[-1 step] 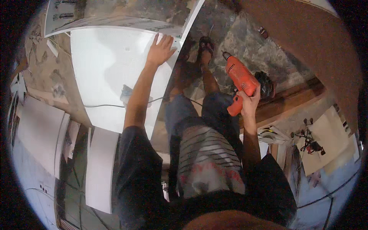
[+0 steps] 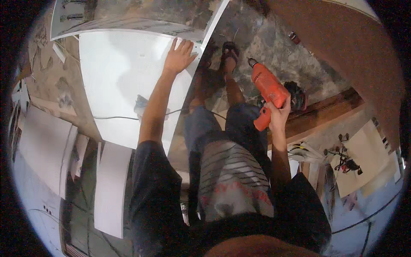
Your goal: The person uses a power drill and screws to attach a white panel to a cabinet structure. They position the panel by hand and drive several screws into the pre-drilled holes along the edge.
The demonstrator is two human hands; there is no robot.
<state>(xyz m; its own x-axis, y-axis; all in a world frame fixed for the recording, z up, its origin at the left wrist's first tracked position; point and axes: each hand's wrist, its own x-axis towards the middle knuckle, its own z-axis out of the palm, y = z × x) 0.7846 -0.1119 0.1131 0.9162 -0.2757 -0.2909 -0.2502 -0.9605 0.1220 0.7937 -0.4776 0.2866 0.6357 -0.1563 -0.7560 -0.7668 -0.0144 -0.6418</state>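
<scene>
My left hand (image 2: pixel 180 58) lies flat with fingers spread on a large white panel (image 2: pixel 109 81), close to its far right corner. There the panel meets raised edge boards (image 2: pixel 128 26). In my right hand (image 2: pixel 280 115) is an orange power drill (image 2: pixel 269 83), gripped by its handle. Its chuck points away from me and to the left, above the floor and apart from the panel. Whether a bit sits in the chuck is too small to tell. A small clear plastic bag (image 2: pixel 140 105) rests on the panel beside my left forearm.
A dark cable (image 2: pixel 113 118) crosses the panel. A black tool (image 2: pixel 297 95) sits beyond the drill, near a wooden beam (image 2: pixel 325 112). Pale boards (image 2: pixel 112 188) stand at the left. Tangled dark items (image 2: pixel 346 160) lie on a tan board (image 2: pixel 364 145) at the right.
</scene>
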